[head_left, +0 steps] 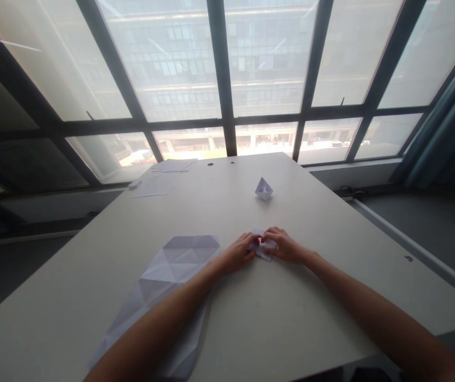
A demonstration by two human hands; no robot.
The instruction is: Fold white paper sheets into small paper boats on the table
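Loose paper sheets [159, 180] at far end of counter [291, 318]. Creased white sheet [171, 281] lies flat, left forearm [151, 329] over it. Left hand [235, 253] and right hand [285, 246] pinch small folded paper [265, 249] between them, on counter. Paper boat [264, 189] stands upright farther out, well apart.

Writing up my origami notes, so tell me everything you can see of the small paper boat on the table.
The small folded paper boat is white with a faint lilac cast and looks like plain matte paper. A pointed central peak rises between its sloped sides above a folded hull. It stands upright toward the far end of the pale table, which alone touches it. Finer fold details are too small to tell.
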